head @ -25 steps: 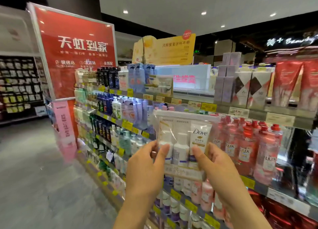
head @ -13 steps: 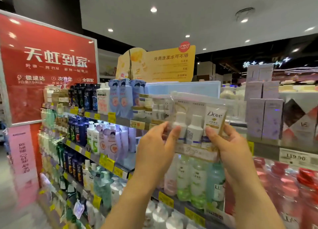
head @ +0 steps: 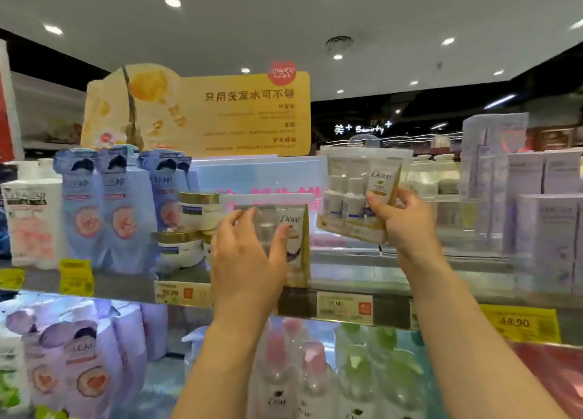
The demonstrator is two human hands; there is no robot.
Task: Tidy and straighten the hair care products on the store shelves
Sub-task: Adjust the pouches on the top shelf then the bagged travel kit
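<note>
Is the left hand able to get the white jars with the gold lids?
Probably yes. The left hand is at the Dove pack standing on the shelf, and the jars sit right beside it with nothing in front. It would need to leave the pack first.

"Dove" on the tube in the travel kit pack [head: 362,194] held up at right. "Dove" again on the second kit pack [head: 285,229] standing on the top shelf. Yellow header sign [head: 220,116]: "只用洗发水可不够"; smaller lines blurred. Lit store sign [head: 362,129] in back: "美+ Beauty+". White price tag [head: 344,306] on shelf edge: probably "15.90". Lower bottle [head: 277,399]: "Dove".
</note>
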